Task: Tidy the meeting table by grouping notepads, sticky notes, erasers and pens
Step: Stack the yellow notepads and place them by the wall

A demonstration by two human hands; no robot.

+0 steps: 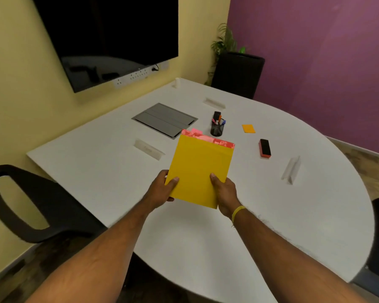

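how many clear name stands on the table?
3: far stand, stand left of the yellow notepad, stand right of the eraser. The notepad could hide more.

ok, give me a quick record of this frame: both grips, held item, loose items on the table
left grip: holds notepad's near left corner, thumb on top
right grip: holds near right corner, thumb on top
notepad: yellow, pink strip along far edge, over the table
pen cup: upright, pens inside, just beyond notepad
sticky notes: orange, flat, right of pen cup
eraser: black and red, lying nearer than sticky notes, apart from them
ungrouped: sticky notes, eraser
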